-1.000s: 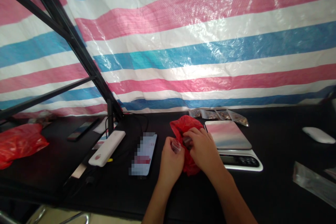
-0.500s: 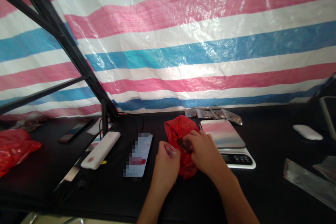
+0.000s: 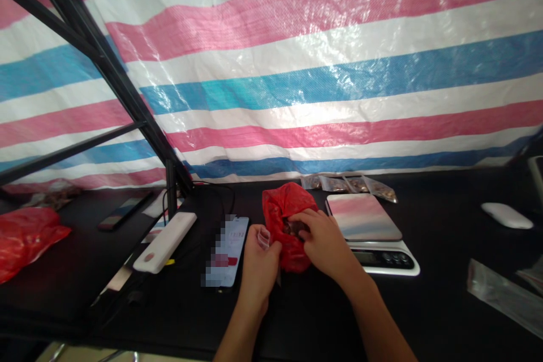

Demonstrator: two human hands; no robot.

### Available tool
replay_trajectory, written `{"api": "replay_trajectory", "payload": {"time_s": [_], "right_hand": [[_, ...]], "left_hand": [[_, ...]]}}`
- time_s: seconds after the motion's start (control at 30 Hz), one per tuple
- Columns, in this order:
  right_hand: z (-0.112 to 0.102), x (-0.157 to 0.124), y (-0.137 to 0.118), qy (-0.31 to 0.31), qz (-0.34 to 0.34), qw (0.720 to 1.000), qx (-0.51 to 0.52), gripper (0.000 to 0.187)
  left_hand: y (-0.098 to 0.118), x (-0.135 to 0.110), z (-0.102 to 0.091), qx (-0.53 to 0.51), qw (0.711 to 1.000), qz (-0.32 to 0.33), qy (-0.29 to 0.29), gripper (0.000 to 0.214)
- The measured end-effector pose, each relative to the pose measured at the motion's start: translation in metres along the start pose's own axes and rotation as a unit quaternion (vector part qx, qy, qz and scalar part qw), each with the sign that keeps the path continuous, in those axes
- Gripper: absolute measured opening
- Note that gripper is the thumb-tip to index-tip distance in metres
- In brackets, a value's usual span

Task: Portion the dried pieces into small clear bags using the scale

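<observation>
My left hand [image 3: 259,260] is closed on a small clear plastic bag [image 3: 263,238], whose end shows above the curled fingers. Just right of it, a red plastic bag [image 3: 289,198] lies open on the black table, with small dark brown pieces [image 3: 292,228] in its mouth. The fingers of my right hand [image 3: 324,243] are curled into that mouth, at the brown pieces. What they pinch there is too small and blurred to name. Beside my right hand stands a white digital scale [image 3: 365,218] with a shiny flat plate.
Several filled clear packets [image 3: 358,184] lie behind the scale. A phone [image 3: 229,254] and a white power bank [image 3: 165,243] lie left. Clear bags [image 3: 504,297] and a white mouse [image 3: 507,215] are at right. Another red bag [image 3: 29,240] lies far left, past a black metal frame [image 3: 127,90].
My left hand has moved slightly left, away from the red bag, still holding the clear bag. My right hand stays at the red bag's mouth. The view has shifted a little.
</observation>
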State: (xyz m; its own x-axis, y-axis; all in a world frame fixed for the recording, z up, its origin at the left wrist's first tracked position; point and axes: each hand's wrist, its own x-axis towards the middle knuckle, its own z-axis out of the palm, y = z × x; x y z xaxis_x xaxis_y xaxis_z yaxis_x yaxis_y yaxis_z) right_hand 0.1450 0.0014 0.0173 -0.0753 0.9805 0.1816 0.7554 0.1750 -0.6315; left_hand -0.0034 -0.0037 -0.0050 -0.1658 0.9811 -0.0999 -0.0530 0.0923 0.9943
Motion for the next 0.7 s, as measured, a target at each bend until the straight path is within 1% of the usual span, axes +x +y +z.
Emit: {"api": "replay_trajectory", "payload": {"time_s": [0.13, 0.23, 0.33, 0.43, 0.53, 0.63, 0.7], "right_hand": [[-0.0021, -0.0013, -0.002, 0.007, -0.001, 0.999, 0.036, 0.048], [-0.0028, -0.0021, -0.0034, 0.018, 0.014, 0.999, 0.047, 0.046], [-0.0029, -0.0021, -0.003, 0.027, 0.035, 0.996, 0.079, 0.045], [-0.0031, -0.0018, -0.0024, 0.041, 0.06, 0.989, 0.125, 0.042], [-0.003, -0.0011, -0.0017, 0.057, 0.08, 0.983, 0.155, 0.039], [-0.002, 0.0003, 0.0004, 0.082, 0.082, 0.979, 0.168, 0.04], [-0.001, 0.0011, 0.0015, 0.094, 0.07, 0.975, 0.189, 0.041]], "left_hand": [[0.0044, -0.0005, 0.0012, -0.036, 0.999, -0.006, -0.001, 0.024], [0.0061, 0.0003, 0.0004, -0.044, 0.999, 0.0, -0.006, 0.022], [0.0041, 0.0027, -0.0014, -0.013, 0.999, 0.036, -0.007, 0.017], [0.0015, 0.0047, -0.0029, 0.019, 0.996, 0.084, -0.024, 0.012], [0.0021, 0.0043, -0.0036, 0.033, 0.993, 0.104, -0.039, 0.009], [0.0054, 0.0025, -0.0042, 0.064, 0.99, 0.126, -0.024, 0.006], [0.007, 0.0017, -0.0049, 0.098, 0.985, 0.14, -0.012, 0.004]]}}
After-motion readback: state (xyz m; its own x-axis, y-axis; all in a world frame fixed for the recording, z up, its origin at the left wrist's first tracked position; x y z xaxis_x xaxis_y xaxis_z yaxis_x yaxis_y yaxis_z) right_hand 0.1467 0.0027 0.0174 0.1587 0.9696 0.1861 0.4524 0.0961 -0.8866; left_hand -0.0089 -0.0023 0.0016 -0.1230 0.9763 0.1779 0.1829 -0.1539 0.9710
